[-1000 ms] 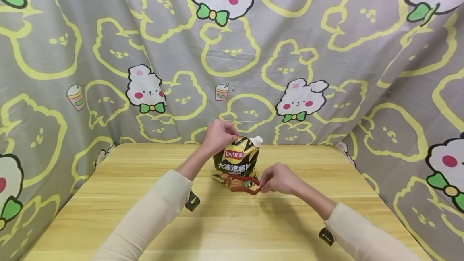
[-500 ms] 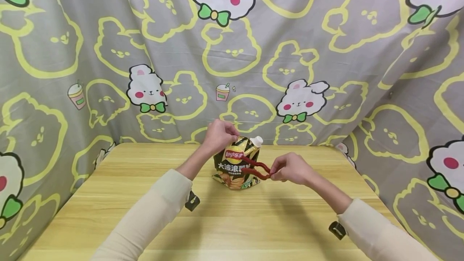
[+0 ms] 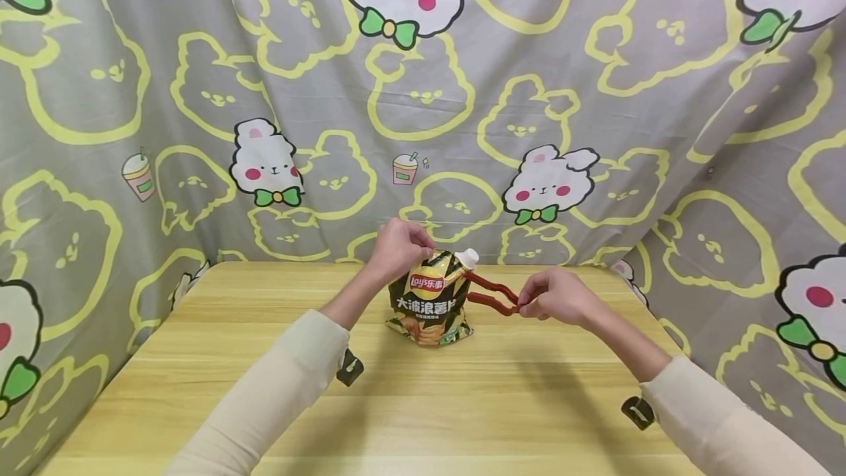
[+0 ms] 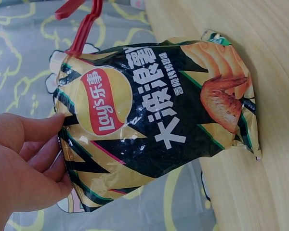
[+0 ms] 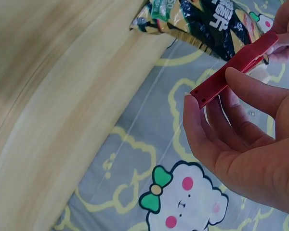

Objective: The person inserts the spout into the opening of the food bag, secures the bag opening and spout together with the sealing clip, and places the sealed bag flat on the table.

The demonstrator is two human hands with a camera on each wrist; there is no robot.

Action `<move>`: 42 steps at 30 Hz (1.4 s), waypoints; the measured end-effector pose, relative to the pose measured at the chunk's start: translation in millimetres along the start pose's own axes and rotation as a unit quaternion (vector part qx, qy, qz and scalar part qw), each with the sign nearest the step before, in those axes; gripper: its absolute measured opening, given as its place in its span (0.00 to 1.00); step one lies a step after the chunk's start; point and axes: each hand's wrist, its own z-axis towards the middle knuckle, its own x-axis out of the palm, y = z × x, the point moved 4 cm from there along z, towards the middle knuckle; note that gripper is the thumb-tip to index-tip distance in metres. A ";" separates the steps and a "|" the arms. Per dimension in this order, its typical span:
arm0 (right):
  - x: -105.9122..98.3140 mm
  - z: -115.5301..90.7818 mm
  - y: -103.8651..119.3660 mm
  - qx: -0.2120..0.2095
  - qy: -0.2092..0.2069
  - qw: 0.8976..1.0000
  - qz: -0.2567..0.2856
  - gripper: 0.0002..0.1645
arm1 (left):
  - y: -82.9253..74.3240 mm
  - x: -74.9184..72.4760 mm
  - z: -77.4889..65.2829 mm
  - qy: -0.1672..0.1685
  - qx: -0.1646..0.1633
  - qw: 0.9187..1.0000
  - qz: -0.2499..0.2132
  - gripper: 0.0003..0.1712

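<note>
A black and gold Lay's chip bag [image 3: 429,307] stands upright on the table. My left hand [image 3: 399,247] pinches its top edge between thumb and fingers, also plain in the left wrist view. A white cap-like piece [image 3: 469,258] shows at the bag's top right corner. My right hand [image 3: 555,296] holds a red plastic bag clip [image 3: 494,305] by its joined end. Its two long arms are spread apart and point left toward the bag's right side. In the right wrist view, thumb and fingers hold the flat red strip [image 5: 221,79]; the bag stands behind it.
The wooden table [image 3: 423,410] spreads out in front of the bag. A grey patterned cloth [image 3: 423,109] hangs behind the table and at both sides. A small black device [image 3: 350,367] sits at the left cuff, another black device [image 3: 637,412] at the right cuff.
My right hand has moved right and up, taking the red bag clip from in front of the bag's bottom to its right side. My left hand and the bag have stayed in place.
</note>
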 end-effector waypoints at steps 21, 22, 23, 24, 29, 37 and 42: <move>-5.0 13.3 -21.1 0.018 -0.017 1.000 0.010 0.06 | -1.3 1.9 0.5 0.000 0.000 1.000 0.002 0.03; -3.7 15.1 -19.9 0.017 -0.018 1.000 0.012 0.06 | -1.4 1.9 0.3 0.000 -0.001 1.000 0.001 0.03; -2.3 16.8 -18.4 0.016 -0.018 1.000 0.012 0.06 | -1.6 1.8 0.1 0.000 -0.001 1.000 0.001 0.03; -1.0 18.5 -16.7 0.015 -0.019 1.000 0.013 0.06 | -1.5 1.8 0.1 0.000 -0.001 1.000 0.000 0.03; 4.1 26.2 -7.4 0.008 -0.027 0.999 0.018 0.05 | -1.9 1.7 0.1 -0.002 0.000 1.000 0.002 0.03; 10.8 34.5 6.3 -0.001 -0.043 0.999 0.022 0.05 | -2.2 1.4 -0.4 0.001 0.003 1.000 -0.002 0.03; 14.0 37.6 15.0 -0.002 -0.052 0.998 0.034 0.06 | -1.6 1.3 0.0 -0.002 0.005 1.000 -0.001 0.04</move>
